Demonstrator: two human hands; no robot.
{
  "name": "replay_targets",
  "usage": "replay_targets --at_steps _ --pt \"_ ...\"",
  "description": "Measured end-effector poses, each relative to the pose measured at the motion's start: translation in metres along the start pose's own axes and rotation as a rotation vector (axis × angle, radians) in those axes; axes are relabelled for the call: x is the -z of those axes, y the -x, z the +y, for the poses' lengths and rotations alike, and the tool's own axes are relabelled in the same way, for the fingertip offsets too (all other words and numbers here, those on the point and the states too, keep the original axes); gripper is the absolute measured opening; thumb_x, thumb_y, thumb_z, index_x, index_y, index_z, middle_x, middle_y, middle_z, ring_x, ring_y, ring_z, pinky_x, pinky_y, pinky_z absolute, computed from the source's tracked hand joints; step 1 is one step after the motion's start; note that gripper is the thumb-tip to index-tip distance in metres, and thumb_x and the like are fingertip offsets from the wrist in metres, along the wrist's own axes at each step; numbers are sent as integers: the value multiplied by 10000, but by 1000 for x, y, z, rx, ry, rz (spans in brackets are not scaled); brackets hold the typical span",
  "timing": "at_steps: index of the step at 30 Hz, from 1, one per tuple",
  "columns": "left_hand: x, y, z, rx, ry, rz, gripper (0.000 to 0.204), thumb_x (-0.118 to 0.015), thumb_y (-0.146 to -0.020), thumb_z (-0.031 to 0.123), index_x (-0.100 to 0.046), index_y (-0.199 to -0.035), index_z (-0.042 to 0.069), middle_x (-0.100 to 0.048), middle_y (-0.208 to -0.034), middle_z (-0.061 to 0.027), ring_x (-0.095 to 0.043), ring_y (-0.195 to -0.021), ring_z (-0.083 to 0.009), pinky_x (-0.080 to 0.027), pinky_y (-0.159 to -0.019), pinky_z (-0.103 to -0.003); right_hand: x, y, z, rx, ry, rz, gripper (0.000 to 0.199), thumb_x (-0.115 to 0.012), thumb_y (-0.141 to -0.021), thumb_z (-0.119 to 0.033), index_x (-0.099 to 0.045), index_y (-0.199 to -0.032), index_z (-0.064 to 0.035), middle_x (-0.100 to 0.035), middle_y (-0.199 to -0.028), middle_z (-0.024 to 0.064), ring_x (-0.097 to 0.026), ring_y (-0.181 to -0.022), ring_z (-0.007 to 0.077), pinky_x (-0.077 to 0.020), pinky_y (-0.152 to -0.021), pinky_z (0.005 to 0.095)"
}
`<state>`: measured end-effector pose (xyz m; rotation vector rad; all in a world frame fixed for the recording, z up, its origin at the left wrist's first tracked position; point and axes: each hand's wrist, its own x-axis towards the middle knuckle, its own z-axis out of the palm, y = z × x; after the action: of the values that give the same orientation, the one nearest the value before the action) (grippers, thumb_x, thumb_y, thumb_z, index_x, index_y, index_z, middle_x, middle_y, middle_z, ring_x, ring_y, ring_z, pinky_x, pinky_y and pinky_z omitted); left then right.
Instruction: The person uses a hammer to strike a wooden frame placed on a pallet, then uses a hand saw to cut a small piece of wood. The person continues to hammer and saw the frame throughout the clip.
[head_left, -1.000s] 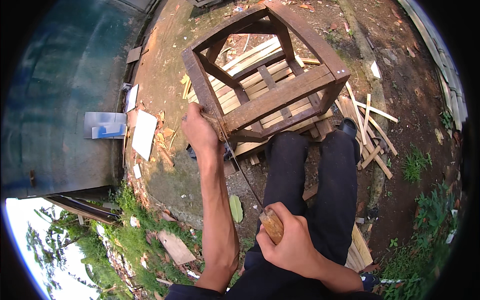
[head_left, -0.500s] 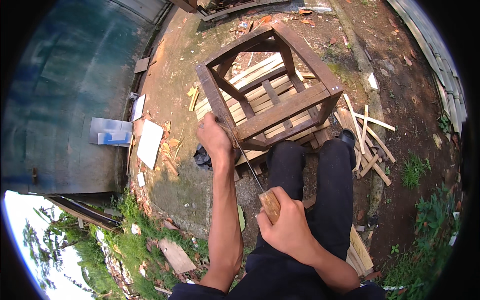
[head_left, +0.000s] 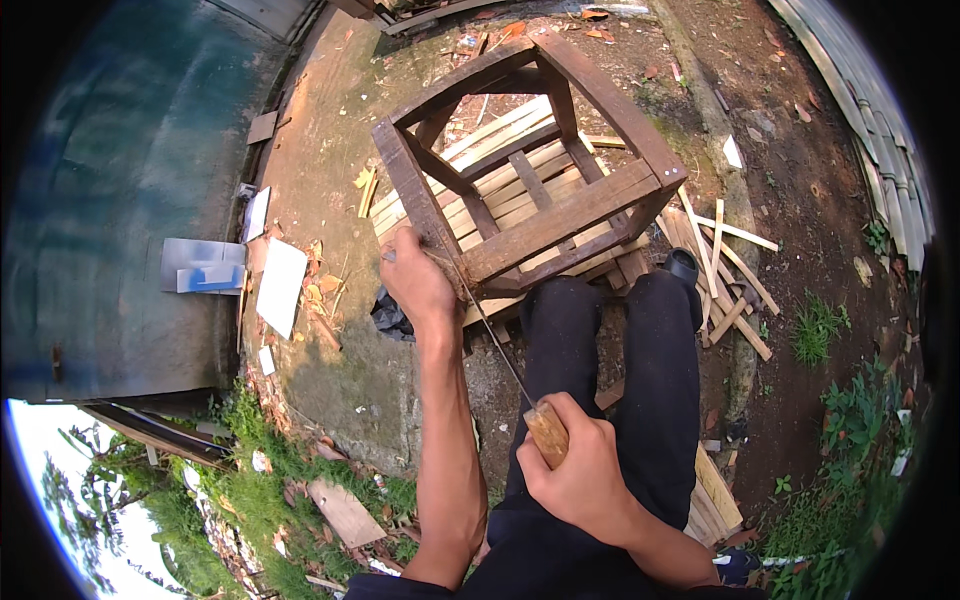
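Observation:
A dark brown wooden stool frame (head_left: 560, 225) lies tilted in front of my knees, its open side facing me. My left hand (head_left: 418, 285) is closed on the frame's near left corner, fingers bent over the edge of the rail. In my right hand (head_left: 575, 465), above my lap, is the pale wooden handle of a saw (head_left: 505, 355). Its long thin blade shows edge-on and runs up and left to that same corner, close beside my left hand. The blade's far end is hidden among the wood and fingers.
Under the frame lies a platform of pale slats (head_left: 500, 205). Loose wood strips (head_left: 735, 280) and a hammer (head_left: 745, 294) lie right of my knees. A black plastic bag (head_left: 390, 315) and a white board (head_left: 282, 287) are at the left, near a green wall (head_left: 140, 180).
The whole view has shifted slightly, with the frame and ground a little further left. My right hand and the handle sit slightly lower relative to the corner. Both grips are unchanged.

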<state>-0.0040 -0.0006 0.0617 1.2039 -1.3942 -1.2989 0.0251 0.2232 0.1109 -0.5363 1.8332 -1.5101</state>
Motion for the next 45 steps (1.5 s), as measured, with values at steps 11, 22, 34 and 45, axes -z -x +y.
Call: replay_targets --at_steps 11,22,34,45 --pt "-2 0 6 144 31 15 286 -475 -894 178 -504 -689 -19 -508 -637 -47 -446 -614 -142 -383 -608 -340 -1 0 1 -6 -18 -11 289 -668 -784 -52 -535 -998 90 -644 -757 290 -658 -743 491 -554 -664 474" --pt "-4 1 5 0 -1 28 306 -482 -886 179 -521 -670 -34 -494 -596 -66 -431 -571 -167 -348 -567 -394 2 15 7 81 -62 76 207 -653 -776 -30 -557 -938 57 -635 -721 227 -671 -634 388 -506 -565 408" --pt "-3 -1 5 34 -42 43 300 -486 -888 176 -509 -666 -23 -481 -617 -49 -414 -584 -150 -358 -582 -372 13 25 7 -13 -24 -8 261 -681 -767 -40 -559 -969 71 -662 -748 250 -709 -735 400 -569 -645 440" --pt "-6 0 8 16 42 15 285 -480 -889 175 -514 -667 0 -494 -630 -43 -419 -593 -153 -355 -588 -376 7 28 10 -18 -37 49 242 -660 -756 -22 -564 -962 62 -644 -745 244 -676 -713 433 -529 -607 422"
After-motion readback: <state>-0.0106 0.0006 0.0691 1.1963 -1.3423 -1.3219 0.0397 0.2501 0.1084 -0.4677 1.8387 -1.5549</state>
